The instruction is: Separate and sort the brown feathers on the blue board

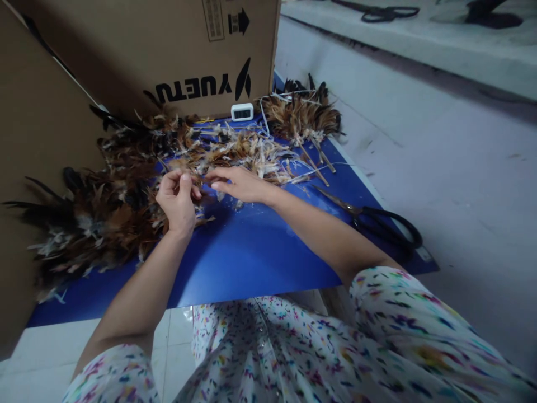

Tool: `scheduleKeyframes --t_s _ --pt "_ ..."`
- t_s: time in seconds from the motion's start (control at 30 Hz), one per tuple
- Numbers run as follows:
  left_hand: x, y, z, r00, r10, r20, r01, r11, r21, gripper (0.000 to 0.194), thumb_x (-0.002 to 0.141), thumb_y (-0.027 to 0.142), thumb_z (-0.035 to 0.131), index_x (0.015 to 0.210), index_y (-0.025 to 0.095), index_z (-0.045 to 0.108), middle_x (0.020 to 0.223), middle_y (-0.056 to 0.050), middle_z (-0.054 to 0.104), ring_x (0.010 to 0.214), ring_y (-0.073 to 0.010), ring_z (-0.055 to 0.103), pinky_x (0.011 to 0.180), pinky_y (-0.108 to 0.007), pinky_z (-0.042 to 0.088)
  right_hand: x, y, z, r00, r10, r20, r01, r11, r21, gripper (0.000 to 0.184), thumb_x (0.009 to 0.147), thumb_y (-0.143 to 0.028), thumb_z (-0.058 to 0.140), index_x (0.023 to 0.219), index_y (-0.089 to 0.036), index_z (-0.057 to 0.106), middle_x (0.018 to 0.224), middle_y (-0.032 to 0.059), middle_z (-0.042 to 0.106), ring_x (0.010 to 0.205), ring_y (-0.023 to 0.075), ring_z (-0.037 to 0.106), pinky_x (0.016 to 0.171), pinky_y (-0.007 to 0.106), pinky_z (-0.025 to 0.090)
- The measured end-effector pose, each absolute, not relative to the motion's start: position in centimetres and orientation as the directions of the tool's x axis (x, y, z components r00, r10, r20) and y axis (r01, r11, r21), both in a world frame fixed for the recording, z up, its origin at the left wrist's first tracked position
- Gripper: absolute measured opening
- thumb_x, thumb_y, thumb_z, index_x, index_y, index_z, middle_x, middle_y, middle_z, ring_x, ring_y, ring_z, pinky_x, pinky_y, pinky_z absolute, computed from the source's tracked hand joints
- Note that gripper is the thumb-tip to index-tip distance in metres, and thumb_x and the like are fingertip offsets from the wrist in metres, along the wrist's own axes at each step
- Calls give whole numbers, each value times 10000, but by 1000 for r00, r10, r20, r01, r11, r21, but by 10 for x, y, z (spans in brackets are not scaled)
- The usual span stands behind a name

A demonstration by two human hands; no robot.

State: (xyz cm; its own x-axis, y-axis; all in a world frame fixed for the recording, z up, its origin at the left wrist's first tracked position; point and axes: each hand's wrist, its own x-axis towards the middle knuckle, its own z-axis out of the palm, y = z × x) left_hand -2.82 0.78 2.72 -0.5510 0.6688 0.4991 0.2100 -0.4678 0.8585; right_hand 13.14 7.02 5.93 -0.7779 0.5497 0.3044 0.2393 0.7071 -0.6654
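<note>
My left hand [178, 201] is closed in a pinch, thumb pressed to the curled fingers, with brown feather fluff at its tips. How many feathers it holds is hidden. Just to its right, my right hand [241, 183] reaches over the table with fingers stretched and a little apart; I see nothing held in it. Both hands are at the near edge of a heap of loose brown and white feathers [251, 148]. A larger pile of dark and brown feathers [113, 218] spreads along the left side, close to my left hand.
Big black-handled scissors [390, 224] lie on the blue tabletop [251, 252] at the right. A feather bundle with thin sticks [304, 115] rests at the back right, near a small white digital display [242, 112]. Cardboard boxes [168, 45] wall the back and left. More scissors [390, 13] lie on the ledge.
</note>
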Motion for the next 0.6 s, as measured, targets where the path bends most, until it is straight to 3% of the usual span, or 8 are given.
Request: scheduleKeyframes --t_s 0.07,0.2,0.33,0.47,0.6 --pt "-27 7 28 -549 662 510 217 -477 852 318 795 488 649 842 194 536 755 19 602 441 -32 468 444 -195 385 126 73 52 -759 556 339 285 751 -595 298 906 -156 475 1158 -145 635 1112 63 668 1015 154 592 898 283 401" --pt "-26 9 25 -517 687 511 165 -506 846 316 780 462 678 824 179 545 739 24 609 431 -27 479 440 -185 374 124 82 27 -779 553 296 443 819 -364 295 872 -56 458 1063 -118 673 1075 106 662 1023 204 561 931 344 391" --pt "-27 13 19 -507 717 478 106 -499 860 334 739 456 717 798 169 556 714 26 623 402 -31 482 415 -184 369 121 83 6 -803 534 262 503 845 -180 245 914 -146 453 1015 -126 674 1084 119 624 990 233 514 864 367 409" --pt "-28 15 15 -498 760 417 40 -461 887 325 708 435 742 778 164 577 655 30 619 381 -45 483 391 -186 372 118 83 1 -783 558 274 541 829 -142 238 936 -188 433 974 -114 656 1046 136 602 972 238 490 838 372 410" --pt "-28 16 11 -492 813 312 -30 -374 927 307 681 402 761 758 149 604 651 17 630 387 -46 485 381 -177 372 121 84 3 -766 569 298 516 822 -243 160 896 -146 477 904 -97 629 995 136 599 947 216 498 867 358 400"
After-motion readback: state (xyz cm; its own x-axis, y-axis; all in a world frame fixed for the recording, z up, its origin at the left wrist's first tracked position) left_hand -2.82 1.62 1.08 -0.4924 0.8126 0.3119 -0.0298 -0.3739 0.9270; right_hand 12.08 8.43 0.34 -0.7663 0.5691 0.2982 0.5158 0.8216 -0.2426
